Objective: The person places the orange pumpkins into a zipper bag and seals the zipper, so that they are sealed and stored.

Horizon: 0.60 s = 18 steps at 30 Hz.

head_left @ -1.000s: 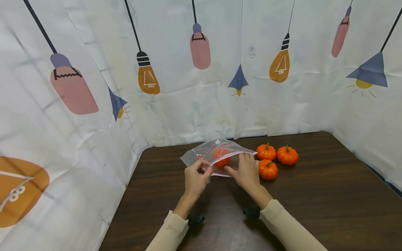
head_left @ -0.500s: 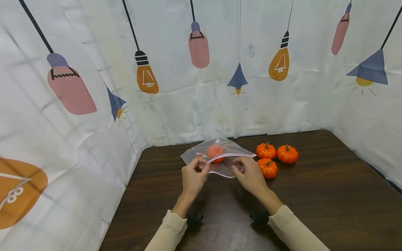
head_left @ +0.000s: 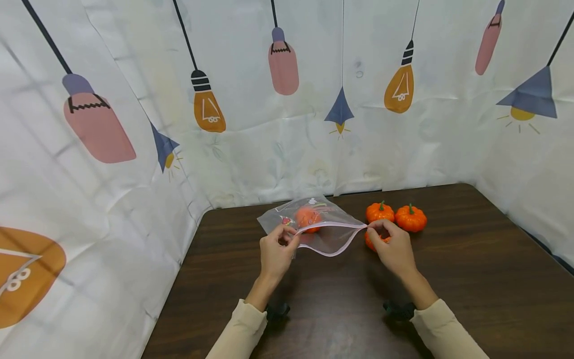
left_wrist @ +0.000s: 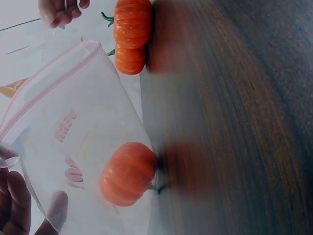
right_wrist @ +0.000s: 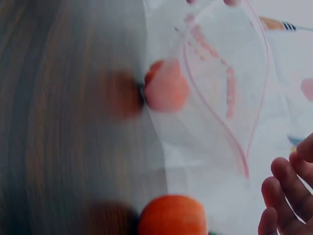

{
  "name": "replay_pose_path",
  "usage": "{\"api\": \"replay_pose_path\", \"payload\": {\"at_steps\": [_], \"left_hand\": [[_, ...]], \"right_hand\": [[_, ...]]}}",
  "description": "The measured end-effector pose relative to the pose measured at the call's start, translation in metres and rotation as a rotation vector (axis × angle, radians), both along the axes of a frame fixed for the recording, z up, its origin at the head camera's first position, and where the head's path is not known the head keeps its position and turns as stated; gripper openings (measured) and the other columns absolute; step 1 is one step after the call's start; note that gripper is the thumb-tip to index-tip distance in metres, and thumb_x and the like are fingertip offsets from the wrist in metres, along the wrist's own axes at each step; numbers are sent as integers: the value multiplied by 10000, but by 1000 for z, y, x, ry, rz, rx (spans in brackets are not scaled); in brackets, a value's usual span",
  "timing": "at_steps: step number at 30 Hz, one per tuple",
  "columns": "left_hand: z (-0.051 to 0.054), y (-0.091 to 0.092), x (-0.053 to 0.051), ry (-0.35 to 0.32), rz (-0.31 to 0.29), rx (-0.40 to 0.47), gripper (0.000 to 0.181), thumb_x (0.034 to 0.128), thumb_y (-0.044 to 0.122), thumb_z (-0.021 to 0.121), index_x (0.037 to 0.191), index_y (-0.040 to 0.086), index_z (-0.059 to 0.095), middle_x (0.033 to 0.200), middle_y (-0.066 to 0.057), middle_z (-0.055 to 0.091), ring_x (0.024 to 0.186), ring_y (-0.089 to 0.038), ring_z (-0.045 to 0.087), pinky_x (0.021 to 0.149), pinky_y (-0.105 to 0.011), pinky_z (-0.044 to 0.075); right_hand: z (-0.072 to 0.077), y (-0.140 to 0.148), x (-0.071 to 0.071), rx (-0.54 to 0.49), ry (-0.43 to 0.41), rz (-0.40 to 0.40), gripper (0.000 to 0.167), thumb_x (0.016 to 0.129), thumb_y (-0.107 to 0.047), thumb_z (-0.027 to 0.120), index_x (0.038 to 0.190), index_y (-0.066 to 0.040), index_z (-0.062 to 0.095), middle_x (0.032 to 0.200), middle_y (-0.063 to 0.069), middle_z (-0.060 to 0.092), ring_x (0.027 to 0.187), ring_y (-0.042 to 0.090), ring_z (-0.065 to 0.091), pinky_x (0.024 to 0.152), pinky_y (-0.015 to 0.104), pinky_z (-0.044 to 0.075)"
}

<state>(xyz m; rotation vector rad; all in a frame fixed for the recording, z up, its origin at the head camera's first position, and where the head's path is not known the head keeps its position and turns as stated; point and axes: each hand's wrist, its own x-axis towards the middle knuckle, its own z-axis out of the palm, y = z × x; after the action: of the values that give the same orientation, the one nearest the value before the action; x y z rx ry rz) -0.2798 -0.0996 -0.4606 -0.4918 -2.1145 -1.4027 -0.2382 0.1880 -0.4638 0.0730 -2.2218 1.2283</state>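
A clear zip bag (head_left: 334,239) with a pink-edged mouth lies on its side, its mouth gaping towards me. Inside sits a small orange pumpkin (left_wrist: 126,175), seen through the film. My left hand (head_left: 278,252) pinches the left end of the bag's mouth between thumb and fingers. Close to the right corner of the mouth is my right hand (head_left: 394,249), fingers loosely bent; both wrist views show a gap between its fingertips and the bag. Behind it, another pumpkin (head_left: 369,242) is partly hidden.
Two more orange pumpkins (head_left: 379,212) with green stems stand to the right of the bag, on the dark wooden table (head_left: 332,309). A white cloth (head_left: 278,149) printed with hanging lamps encloses the table's back and sides.
My right hand has come out of the bag's mouth and moved right, past its corner. The pumpkin in the bag has shifted slightly left. My left hand keeps its pinch on the bag.
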Motion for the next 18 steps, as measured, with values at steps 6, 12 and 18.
{"api": "replay_pose_path", "payload": {"at_steps": [6, 12, 18], "left_hand": [[2, -2, 0, 2, -11, 8, 94, 815, 25, 768, 835, 97, 711, 569, 0, 570, 493, -43, 482, 480, -152, 412], [0, -2, -2, 19, -25, 14, 86, 804, 26, 766, 831, 88, 713, 563, 10, 559, 493, -11, 470, 481, -171, 437], [0, -1, -1, 34, -16, 13, 77, 798, 35, 771, 820, 88, 720, 623, -2, 598, 554, -30, 529, 521, -186, 505]], "right_hand": [[-2, 22, -6, -36, -73, -69, 138, 981, -221, 663, 985, -96, 723, 879, 62, 719, 732, 14, 567, 639, 158, 464], [-2, 44, -15, -10, -149, -65, 221, 1005, -264, 636, 1076, -67, 708, 934, 46, 692, 755, -3, 569, 649, 174, 480], [0, 61, -23, 19, -230, -17, 317, 1011, -323, 626, 1171, -52, 663, 1102, 128, 680, 918, -15, 545, 764, 112, 448]]}}
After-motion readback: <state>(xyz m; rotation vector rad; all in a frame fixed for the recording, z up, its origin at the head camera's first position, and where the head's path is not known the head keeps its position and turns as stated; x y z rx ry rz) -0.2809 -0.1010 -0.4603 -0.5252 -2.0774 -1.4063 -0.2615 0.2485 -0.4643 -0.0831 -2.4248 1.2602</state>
